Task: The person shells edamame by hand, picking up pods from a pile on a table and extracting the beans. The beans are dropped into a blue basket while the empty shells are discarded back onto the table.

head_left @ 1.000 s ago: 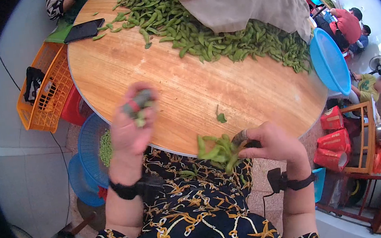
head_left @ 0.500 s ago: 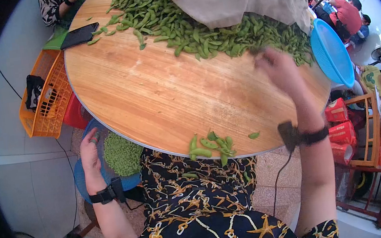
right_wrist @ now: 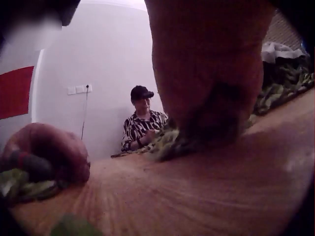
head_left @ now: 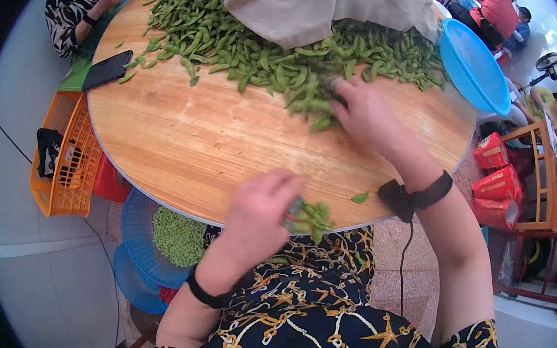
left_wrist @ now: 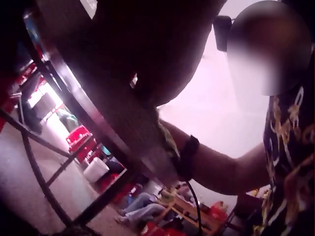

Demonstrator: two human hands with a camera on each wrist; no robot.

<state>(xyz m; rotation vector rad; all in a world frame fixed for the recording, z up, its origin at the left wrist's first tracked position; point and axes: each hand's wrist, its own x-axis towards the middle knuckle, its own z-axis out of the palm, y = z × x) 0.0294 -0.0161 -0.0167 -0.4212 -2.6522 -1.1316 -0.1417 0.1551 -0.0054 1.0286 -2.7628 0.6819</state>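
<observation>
Around the wooden table (head_left: 173, 137), a room with pale walls is seen; to the right of the table, red containers (head_left: 497, 185) and a wooden rack (head_left: 539, 197) are placed. At the far side of the table, a large heap of green pods (head_left: 267, 63) is spread, and it is partly covered by a grey cloth (head_left: 314, 0). At the near edge of the table, a small bunch of pods (head_left: 314, 221) is touched by the left hand (head_left: 255, 214). The grip of this hand is closed on the bunch, with the fingers curled over it, as is shown also in the right wrist view. Farther in on the table, at the front of the heap, some loose pods (head_left: 312, 106) are touched by the fingertips of the right hand (head_left: 371, 120); because of blur and shadow, it cannot be told if its grip is open or closed. A green leaf (head_left: 360, 198) is seen near the table's near edge. On the left part of the table, a dark phone (head_left: 107, 70) is laid. Below the table's left edge, shelled green beans (head_left: 180, 237) are held in a blue basket (head_left: 136, 230), and an orange crate (head_left: 80, 161) is seen beside the table. At the table's right edge, a light blue basket (head_left: 474, 68) is tilted.
</observation>
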